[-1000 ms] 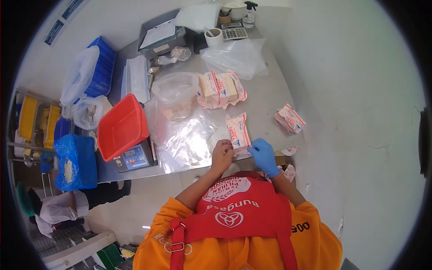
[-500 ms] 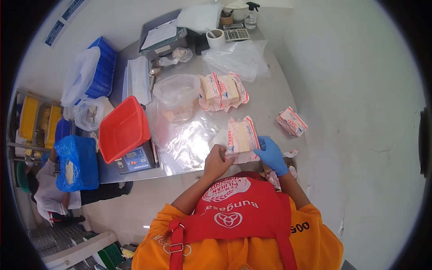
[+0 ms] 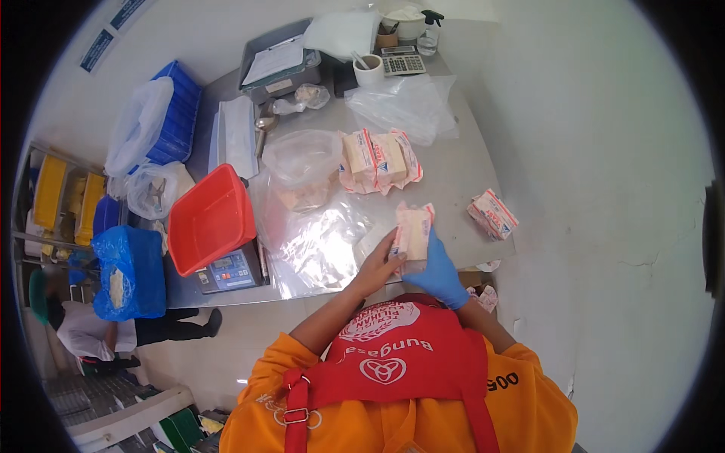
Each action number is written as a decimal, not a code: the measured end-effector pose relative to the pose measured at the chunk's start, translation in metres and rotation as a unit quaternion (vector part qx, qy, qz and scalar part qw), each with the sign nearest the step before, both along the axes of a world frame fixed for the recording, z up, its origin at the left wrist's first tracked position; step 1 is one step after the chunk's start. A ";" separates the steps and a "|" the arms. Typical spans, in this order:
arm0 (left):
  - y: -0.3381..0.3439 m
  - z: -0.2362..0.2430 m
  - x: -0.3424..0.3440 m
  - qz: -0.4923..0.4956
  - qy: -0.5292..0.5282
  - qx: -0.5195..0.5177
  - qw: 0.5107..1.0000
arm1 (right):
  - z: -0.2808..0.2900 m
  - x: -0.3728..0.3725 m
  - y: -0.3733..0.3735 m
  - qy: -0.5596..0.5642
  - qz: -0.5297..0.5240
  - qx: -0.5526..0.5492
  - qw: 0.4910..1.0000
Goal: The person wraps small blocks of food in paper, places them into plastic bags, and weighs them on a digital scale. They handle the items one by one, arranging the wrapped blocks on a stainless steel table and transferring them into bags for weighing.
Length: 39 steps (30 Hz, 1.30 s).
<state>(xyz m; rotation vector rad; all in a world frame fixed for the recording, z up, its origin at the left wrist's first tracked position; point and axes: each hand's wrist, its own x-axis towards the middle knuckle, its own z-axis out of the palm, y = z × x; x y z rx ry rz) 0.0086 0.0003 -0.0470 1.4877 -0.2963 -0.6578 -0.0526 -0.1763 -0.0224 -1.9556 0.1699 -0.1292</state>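
A pale block in a red-and-white paper wrapper (image 3: pixel 414 225) is at the front right of the steel table. My bare left hand (image 3: pixel 377 268) grips its left side with curled fingers. My right hand (image 3: pixel 440 275), in a blue glove, is closed round its right side and lower end. A stack of similar partly opened packs (image 3: pixel 377 158) lies farther back, and another wrapped pack (image 3: pixel 492 215) sits by the table's right edge. Left of my hands, a crinkled clear plastic sheet (image 3: pixel 310 253) covers part of the tabletop.
Red tray (image 3: pixel 211 211) sits on a digital scale (image 3: pixel 230 270). Blue bins (image 3: pixel 170 128) and a bagged blue container (image 3: pixel 132 275) are at left; cups, calculator (image 3: pixel 402 64) and spray bottle (image 3: pixel 428 38) at back. A co-worker (image 3: pixel 94 328) is at lower left. A wall (image 3: pixel 604 226) stands right.
The block beneath my hands now sits more upright between them. My right hand has moved down and wrapped round it; my left hand has shifted up along its side.
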 end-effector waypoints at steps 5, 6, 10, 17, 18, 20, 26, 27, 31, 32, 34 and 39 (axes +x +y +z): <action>-0.038 0.006 0.035 -0.033 -0.033 0.041 0.998 | -0.031 0.030 -0.003 -0.037 -0.133 0.036 0.990; -0.046 0.002 0.037 -0.014 -0.064 0.054 0.996 | -0.035 0.042 -0.004 -0.063 -0.143 0.076 0.985; -0.061 0.016 0.040 0.033 -0.144 0.061 0.987 | -0.061 0.096 -0.027 -0.140 -0.230 0.039 0.962; -0.013 0.030 0.018 0.000 -0.052 0.113 0.992 | -0.052 0.190 -0.080 -0.019 -0.093 -0.215 0.972; -0.011 0.026 0.017 0.005 -0.028 0.116 0.993 | -0.051 0.201 -0.090 -0.016 -0.044 -0.222 0.974; -0.002 0.015 0.015 0.009 -0.006 0.103 0.995 | -0.035 0.208 -0.098 0.016 0.040 -0.245 0.968; 0.048 -0.004 0.001 0.125 0.095 0.024 0.987 | 0.028 0.138 -0.137 0.018 -0.077 -0.394 0.916; 0.054 0.001 0.000 0.143 0.124 0.025 0.982 | 0.034 0.116 -0.145 0.092 -0.086 -0.396 0.910; 0.043 -0.003 0.012 0.127 0.113 0.047 0.984 | 0.021 0.067 -0.155 0.190 -0.102 -0.333 0.918; 0.034 -0.014 0.016 0.096 0.076 0.032 0.992 | 0.015 0.066 -0.154 0.164 -0.106 -0.304 0.933; 0.011 -0.001 0.019 0.030 0.004 0.072 0.997 | 0.010 0.065 -0.139 0.071 -0.064 -0.225 0.970; -0.038 0.041 0.022 0.026 -0.196 0.165 0.966 | 0.009 0.057 -0.052 -0.078 0.010 0.111 0.991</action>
